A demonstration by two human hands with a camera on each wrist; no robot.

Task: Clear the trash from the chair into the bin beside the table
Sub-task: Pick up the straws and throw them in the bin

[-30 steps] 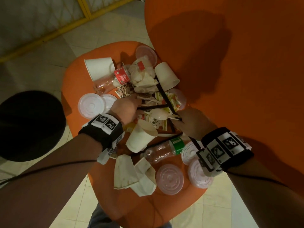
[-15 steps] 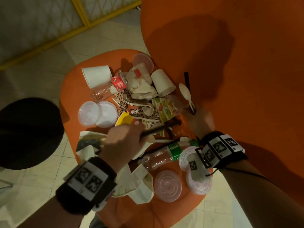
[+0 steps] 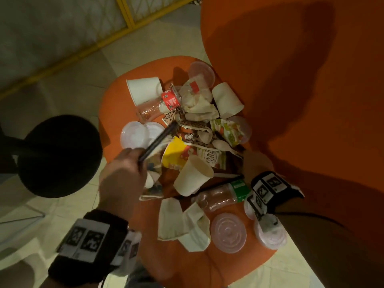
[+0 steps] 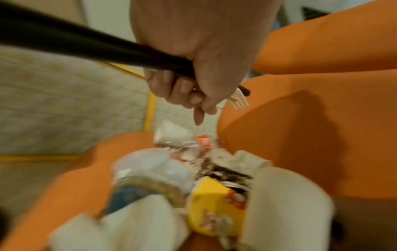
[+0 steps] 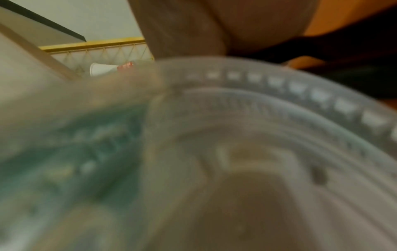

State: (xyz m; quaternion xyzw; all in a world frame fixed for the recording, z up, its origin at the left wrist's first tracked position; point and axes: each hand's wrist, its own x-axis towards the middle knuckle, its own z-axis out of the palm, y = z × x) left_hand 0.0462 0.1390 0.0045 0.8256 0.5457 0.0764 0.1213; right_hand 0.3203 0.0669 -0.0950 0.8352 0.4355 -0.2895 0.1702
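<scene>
Trash (image 3: 193, 146) lies heaped across the seat of the smooth orange chair (image 3: 116, 113): white paper cups, clear round plastic lids, crumpled napkins, printed wrappers and a clear bottle with a green label (image 3: 222, 196). Above the pile's left edge, the left hand (image 3: 122, 179) is curled round a black straw (image 3: 158, 142) and a white plastic fork (image 4: 238, 100). At the right edge the right hand (image 3: 257, 165) dips among the litter; its grip cannot be told. Bare seat shows nearest the camera.

paper cups (image 3: 145, 91): 3 | plastic bottles (image 3: 220, 197): 2 | clear lids (image 3: 228, 232): 6+
</scene>
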